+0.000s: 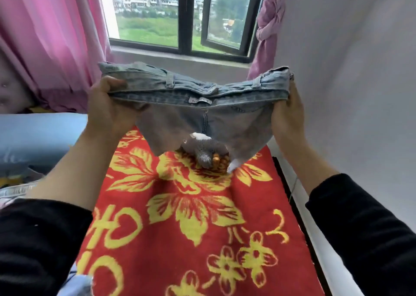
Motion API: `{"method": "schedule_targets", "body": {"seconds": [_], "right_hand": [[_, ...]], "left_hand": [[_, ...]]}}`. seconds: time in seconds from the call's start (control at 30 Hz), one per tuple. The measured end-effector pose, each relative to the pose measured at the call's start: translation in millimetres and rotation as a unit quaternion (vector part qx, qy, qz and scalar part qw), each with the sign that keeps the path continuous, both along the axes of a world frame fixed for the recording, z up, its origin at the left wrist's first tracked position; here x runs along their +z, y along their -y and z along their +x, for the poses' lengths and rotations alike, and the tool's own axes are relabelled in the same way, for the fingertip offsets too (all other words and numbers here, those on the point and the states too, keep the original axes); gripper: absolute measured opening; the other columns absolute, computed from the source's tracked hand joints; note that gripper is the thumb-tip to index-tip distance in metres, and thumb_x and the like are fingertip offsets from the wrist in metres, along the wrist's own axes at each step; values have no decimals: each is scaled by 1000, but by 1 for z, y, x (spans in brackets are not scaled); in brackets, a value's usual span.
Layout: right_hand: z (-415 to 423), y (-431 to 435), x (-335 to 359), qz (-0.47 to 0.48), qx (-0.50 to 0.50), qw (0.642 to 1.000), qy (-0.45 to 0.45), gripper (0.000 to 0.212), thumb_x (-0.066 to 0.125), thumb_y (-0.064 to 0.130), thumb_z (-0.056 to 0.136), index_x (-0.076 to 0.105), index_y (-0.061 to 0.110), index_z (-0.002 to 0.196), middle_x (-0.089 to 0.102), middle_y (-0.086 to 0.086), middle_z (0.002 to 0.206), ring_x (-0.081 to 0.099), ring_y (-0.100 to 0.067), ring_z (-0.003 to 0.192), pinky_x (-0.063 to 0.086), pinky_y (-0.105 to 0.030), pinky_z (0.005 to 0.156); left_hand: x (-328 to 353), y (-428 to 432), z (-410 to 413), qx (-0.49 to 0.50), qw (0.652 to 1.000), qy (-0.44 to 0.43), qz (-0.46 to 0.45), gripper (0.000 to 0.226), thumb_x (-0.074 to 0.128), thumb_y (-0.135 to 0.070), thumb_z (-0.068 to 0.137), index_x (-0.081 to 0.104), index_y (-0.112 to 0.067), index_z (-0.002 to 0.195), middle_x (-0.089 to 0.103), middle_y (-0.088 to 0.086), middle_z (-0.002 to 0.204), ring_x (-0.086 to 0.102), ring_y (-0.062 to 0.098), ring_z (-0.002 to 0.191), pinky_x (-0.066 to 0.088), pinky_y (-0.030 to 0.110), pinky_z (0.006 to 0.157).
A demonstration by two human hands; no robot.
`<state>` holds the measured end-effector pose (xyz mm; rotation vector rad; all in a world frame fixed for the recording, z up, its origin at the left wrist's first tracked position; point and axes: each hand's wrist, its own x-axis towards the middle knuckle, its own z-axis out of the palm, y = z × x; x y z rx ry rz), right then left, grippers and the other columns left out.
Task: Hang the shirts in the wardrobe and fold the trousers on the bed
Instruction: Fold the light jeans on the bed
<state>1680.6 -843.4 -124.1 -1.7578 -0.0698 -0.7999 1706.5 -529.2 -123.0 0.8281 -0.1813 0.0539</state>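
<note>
A pair of pale blue denim trousers hangs in the air above the bed, held by the waistband with the seat facing me. My left hand grips the waistband's left end and my right hand grips its right end. The cloth below the waistband hangs down over the bed; I cannot see the legs. The bed is covered by a red blanket with yellow flowers.
A small grey soft toy lies on the blanket under the trousers. Light blue clothing lies at the left. Pink curtains flank a dark-framed window. A white wall runs along the bed's right side.
</note>
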Motion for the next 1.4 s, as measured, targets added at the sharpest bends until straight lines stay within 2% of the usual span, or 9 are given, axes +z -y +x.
{"method": "schedule_targets", "body": {"seconds": [0.23, 0.4, 0.5, 0.57, 0.7, 0.9, 1.0, 1.13, 1.4], "right_hand": [[-93, 29, -145, -59, 118, 976, -172, 19, 49, 25, 97, 65, 35, 98, 67, 12, 104, 61, -6, 100, 47, -26, 87], [-161, 41, -240, -144, 139, 913, -355, 21, 51, 17, 95, 68, 30, 96, 62, 18, 89, 55, -4, 91, 39, -22, 78], [-185, 51, -288, -299, 150, 796, -505, 22, 49, 21, 91, 57, 24, 71, 60, 1, 80, 58, -26, 96, 36, -29, 71], [-202, 57, -314, -436, 171, 665, -582, 18, 47, 31, 89, 63, 23, 85, 58, -10, 103, 47, -33, 114, 39, -36, 86], [-235, 53, -347, -507, 264, 545, -614, 23, 48, 40, 91, 58, 23, 79, 52, -8, 96, 44, -31, 115, 38, -37, 87], [-268, 28, -393, -533, 305, 535, -580, 26, 53, 15, 76, 32, 16, 61, 39, -3, 67, 40, -27, 71, 22, -29, 50], [-288, 15, -431, -533, 317, 523, -585, 24, 50, 7, 76, 32, 16, 62, 36, 0, 66, 45, -30, 79, 29, -30, 57], [-304, 14, -476, -460, 329, 529, -633, 28, 52, 8, 78, 68, 21, 97, 66, -7, 105, 59, -28, 105, 48, -30, 82], [-256, 63, -527, -413, 200, 626, -631, 32, 48, 10, 87, 64, 11, 115, 65, -13, 119, 58, -30, 111, 46, -35, 89]], "left_hand": [[-152, 20, -121, 67, 979, -179, -76, 68, 64, -16, 40, 68, -10, 108, 67, 9, 112, 64, 27, 106, 46, 39, 98], [-260, 25, -202, 116, 911, -395, -25, 63, 68, -12, 34, 68, -6, 97, 70, 10, 91, 68, 29, 78, 57, 32, 68], [-319, 22, -242, 134, 824, -549, 48, 40, 41, -2, 60, 55, -6, 98, 59, 13, 91, 58, 29, 74, 55, 30, 56], [-350, 21, -270, 113, 769, -621, 100, 28, 36, 4, 73, 51, -6, 94, 55, 14, 86, 54, 28, 71, 55, 30, 48], [-385, 15, -317, 93, 710, -677, 172, 26, 39, 6, 82, 48, -5, 104, 55, 13, 84, 54, 26, 74, 49, 44, 84], [-429, -14, -349, 125, 661, -686, 277, 10, 53, 2, 88, 56, -7, 85, 57, 11, 88, 55, 22, 72, 53, 36, 63], [-462, -14, -362, 133, 620, -682, 365, 14, 54, -1, 88, 61, -4, 100, 65, 12, 82, 66, 15, 59, 52, 33, 63], [-500, 21, -372, 120, 540, -621, 556, 43, 54, -6, 87, 45, -1, 129, 52, 24, 130, 46, 38, 123, 37, 42, 100], [-533, 176, -360, -69, 657, -326, 677, 39, 51, -11, 87, 49, -17, 126, 35, -4, 148, 27, 17, 136, 26, 30, 108]]}}
